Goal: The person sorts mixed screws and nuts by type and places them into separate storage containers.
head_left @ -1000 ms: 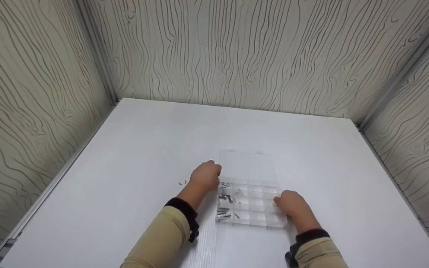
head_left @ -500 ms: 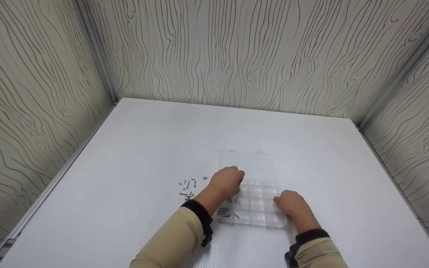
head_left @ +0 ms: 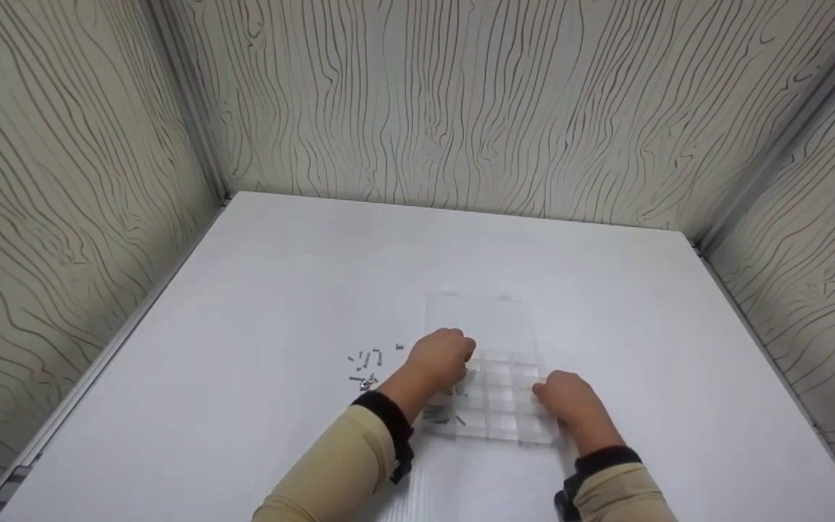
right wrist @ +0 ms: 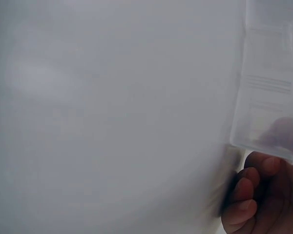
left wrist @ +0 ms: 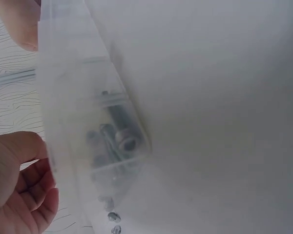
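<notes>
As hands (head_left: 439,359) (head_left: 571,399) partly hide compartments (head_left: 499,395), screws (head_left: 367,359) surround.

a clear plastic compartment box (head_left: 501,395) lies flat on the worktop (head_left: 301,290), lid (head_left: 486,319) open toward twelve o'clock; grey screws (head_left: 435,415) lie inside at eight o'clock, loose silvery hardware (head_left: 367,359) scattered beside it at nine.

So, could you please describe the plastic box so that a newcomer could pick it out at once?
On the white table, find the right hand at the near side. The box lies between that hand and the loose screws. Unlike those small metal pieces, it is clear and split into compartments, its lid open.
</notes>
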{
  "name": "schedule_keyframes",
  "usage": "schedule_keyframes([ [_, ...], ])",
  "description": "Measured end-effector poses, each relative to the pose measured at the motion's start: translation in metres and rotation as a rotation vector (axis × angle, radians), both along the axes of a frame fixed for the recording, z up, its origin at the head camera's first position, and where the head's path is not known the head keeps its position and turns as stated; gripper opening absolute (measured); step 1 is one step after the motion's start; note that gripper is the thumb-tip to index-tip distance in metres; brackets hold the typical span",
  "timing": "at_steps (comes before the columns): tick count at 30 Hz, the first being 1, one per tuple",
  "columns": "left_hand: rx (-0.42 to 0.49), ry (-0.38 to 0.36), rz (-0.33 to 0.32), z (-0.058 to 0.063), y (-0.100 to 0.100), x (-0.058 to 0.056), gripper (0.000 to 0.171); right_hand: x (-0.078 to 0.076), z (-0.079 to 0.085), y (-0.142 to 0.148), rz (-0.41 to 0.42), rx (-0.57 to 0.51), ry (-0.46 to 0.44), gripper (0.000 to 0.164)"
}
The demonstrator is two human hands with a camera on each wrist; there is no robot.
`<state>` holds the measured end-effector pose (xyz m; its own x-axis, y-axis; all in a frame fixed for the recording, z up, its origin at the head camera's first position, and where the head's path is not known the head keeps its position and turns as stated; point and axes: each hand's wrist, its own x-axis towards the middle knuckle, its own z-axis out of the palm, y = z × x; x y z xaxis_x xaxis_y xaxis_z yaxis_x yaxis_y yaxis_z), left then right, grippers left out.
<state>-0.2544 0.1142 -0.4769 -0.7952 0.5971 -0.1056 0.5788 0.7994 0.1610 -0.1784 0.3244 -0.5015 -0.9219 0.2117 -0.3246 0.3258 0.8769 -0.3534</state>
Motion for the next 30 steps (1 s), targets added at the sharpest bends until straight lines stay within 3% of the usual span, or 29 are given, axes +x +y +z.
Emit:
schedule_keyframes([
  [5, 0.050, -0.008, 0.052, 0.003, -0.011, -0.008, 0.011, 0.000, 0.000, 0.000, -0.009, -0.008, -0.011, 0.031],
  [10, 0.122, -0.028, 0.158, 0.000, -0.026, -0.018, 0.014, -0.001, 0.000, 0.001, 0.015, 0.004, 0.009, 0.031],
  [18, 0.147, -0.131, 0.276, -0.007, -0.042, -0.026, 0.024, -0.001, -0.001, 0.001, 0.008, -0.008, 0.011, 0.032],
  [30, 0.107, -0.164, 0.178, -0.017, -0.057, -0.026, 0.019, 0.000, -0.001, 0.001, -0.009, -0.018, 0.009, 0.031],
])
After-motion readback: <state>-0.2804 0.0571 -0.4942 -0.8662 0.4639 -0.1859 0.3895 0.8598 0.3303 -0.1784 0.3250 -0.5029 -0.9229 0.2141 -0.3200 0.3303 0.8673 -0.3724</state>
